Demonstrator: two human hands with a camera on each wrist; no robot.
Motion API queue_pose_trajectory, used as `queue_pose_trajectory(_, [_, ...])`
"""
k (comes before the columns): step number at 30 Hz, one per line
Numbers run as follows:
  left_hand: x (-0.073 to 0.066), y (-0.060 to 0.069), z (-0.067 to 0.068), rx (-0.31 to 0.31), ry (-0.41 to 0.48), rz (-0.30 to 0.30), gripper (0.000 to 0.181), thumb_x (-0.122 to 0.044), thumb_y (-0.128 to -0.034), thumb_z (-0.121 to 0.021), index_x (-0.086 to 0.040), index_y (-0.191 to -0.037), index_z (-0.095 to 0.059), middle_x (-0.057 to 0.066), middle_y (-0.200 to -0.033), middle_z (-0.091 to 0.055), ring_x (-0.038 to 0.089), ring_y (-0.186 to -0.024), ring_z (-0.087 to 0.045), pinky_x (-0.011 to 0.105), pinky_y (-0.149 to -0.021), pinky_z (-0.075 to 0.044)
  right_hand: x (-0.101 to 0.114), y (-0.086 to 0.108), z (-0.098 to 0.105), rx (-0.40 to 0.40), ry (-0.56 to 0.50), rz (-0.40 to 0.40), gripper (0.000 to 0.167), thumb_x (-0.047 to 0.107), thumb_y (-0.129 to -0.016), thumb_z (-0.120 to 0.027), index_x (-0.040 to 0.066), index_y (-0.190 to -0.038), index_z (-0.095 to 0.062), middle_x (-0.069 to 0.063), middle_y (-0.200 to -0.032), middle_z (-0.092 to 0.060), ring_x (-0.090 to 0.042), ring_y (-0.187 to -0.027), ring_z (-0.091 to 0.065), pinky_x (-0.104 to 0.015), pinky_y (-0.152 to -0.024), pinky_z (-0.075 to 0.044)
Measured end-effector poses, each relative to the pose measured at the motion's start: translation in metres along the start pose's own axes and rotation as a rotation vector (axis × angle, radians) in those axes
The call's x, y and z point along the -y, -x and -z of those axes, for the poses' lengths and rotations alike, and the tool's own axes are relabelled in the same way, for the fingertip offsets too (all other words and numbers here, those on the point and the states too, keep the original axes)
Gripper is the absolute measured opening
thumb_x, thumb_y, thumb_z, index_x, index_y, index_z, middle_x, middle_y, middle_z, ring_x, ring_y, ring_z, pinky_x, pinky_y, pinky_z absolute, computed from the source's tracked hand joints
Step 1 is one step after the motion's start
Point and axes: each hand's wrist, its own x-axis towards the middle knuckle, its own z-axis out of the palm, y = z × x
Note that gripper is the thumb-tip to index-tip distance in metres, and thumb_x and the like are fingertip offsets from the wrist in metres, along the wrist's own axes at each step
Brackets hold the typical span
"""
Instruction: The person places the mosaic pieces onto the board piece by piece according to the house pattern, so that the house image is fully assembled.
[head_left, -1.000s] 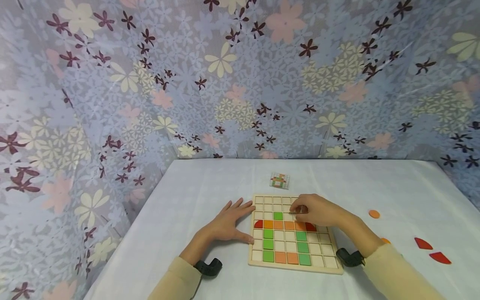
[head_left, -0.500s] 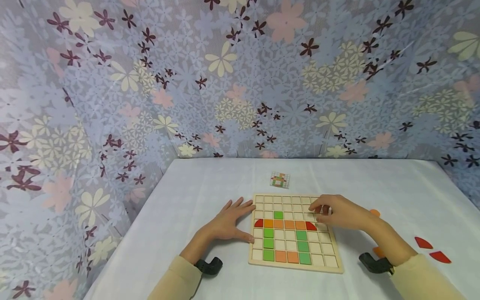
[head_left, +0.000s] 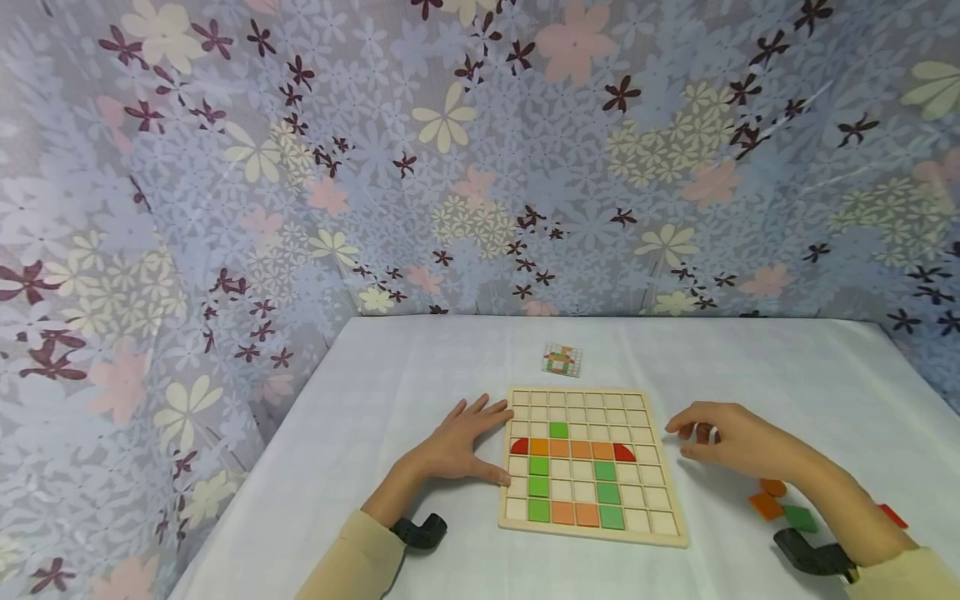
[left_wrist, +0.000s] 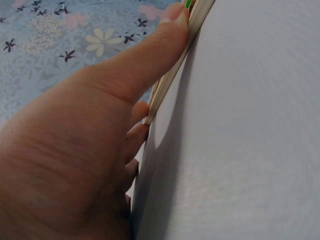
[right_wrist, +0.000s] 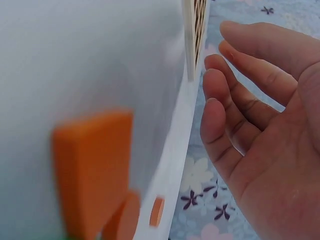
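My left hand (head_left: 456,446) lies with spread fingers against the left edge of a wooden grid board (head_left: 570,536); in the left wrist view the thumb (left_wrist: 167,42) and fingertips touch its side. Green, orange and red pieces sit in the board's cells, among them a red quarter-round (head_left: 624,452) and a lone green square (head_left: 558,430). Off the board's right side, my right hand (head_left: 723,435) hovers with loosely bent fingers. The right wrist view shows nothing between that thumb and fingers.
Loose on the white cloth at right are an orange square (head_left: 767,506), an orange disc (head_left: 773,487), a green square (head_left: 800,518) and a partly hidden red piece (head_left: 894,516). A small pattern card (head_left: 562,359) lies behind the board. Floral fabric (head_left: 480,167) hangs behind the table.
My right hand has moved rightward from above the board to beside it, uncovering the red quarter-round and the loose squares. The left hand stays at the board's edge.
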Motion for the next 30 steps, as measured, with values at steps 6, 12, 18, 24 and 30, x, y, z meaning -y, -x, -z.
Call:
queue_pose_trajectory(6, [0.0, 0.0, 0.0, 0.003, 0.003, 0.006, 0.103, -0.074, -0.0694, -0.067, -0.023, -0.152, -0.032, -0.006, -0.157, -0.023, 0.023, -0.146, -0.007, 0.049, -0.115, -0.002, -0.011, 0.02, 0.003, 0.012, -0.031, -0.023, 0.034, 0.029, -0.088, -0.071, 0.012, -0.116, -0.066, 0.005, -0.093, -0.059, -0.007, -0.076, -0.052, -0.025, -0.06, -0.047])
queue_pose_trajectory(12, [-0.001, 0.0, 0.001, 0.005, 0.0, 0.008, 0.103, -0.073, -0.0697, -0.068, -0.023, -0.152, -0.032, -0.005, -0.157, -0.023, 0.024, -0.146, -0.007, 0.049, -0.115, -0.003, -0.019, 0.04, 0.006, 0.032, -0.097, -0.074, 0.038, 0.029, -0.089, -0.07, 0.007, -0.119, -0.062, -0.001, -0.096, -0.06, -0.009, -0.075, -0.053, -0.026, -0.056, -0.048])
queue_pose_trajectory(18, [-0.001, 0.0, 0.001, 0.004, -0.001, 0.012, 0.103, -0.073, -0.0695, -0.067, -0.024, -0.152, -0.031, -0.006, -0.157, -0.022, 0.023, -0.146, -0.007, 0.048, -0.116, -0.002, -0.028, 0.057, 0.007, 0.026, -0.122, -0.09, 0.038, 0.027, -0.09, -0.069, 0.004, -0.121, -0.061, -0.003, -0.094, -0.059, -0.009, -0.072, -0.053, -0.026, -0.053, -0.047])
queue_pose_trajectory(24, [0.0, 0.0, 0.001, 0.009, -0.006, 0.01, 0.103, -0.074, -0.0693, -0.067, -0.025, -0.152, -0.031, -0.007, -0.157, -0.022, 0.022, -0.146, -0.006, 0.048, -0.116, -0.002, -0.033, 0.074, 0.006, -0.011, -0.099, -0.136, 0.04, 0.027, -0.091, -0.067, 0.004, -0.123, -0.06, -0.004, -0.095, -0.058, -0.008, -0.071, -0.054, -0.026, -0.055, -0.048])
queue_pose_trajectory(30, [0.0, 0.001, 0.0, -0.004, 0.006, 0.004, 0.102, -0.073, -0.0697, -0.067, -0.024, -0.152, -0.031, -0.006, -0.157, -0.023, 0.023, -0.146, -0.007, 0.048, -0.116, -0.001, -0.039, 0.091, 0.008, -0.03, -0.065, -0.225, 0.045, 0.032, -0.087, -0.072, 0.006, -0.122, -0.061, -0.001, -0.097, -0.061, -0.006, -0.073, -0.052, -0.025, -0.056, -0.046])
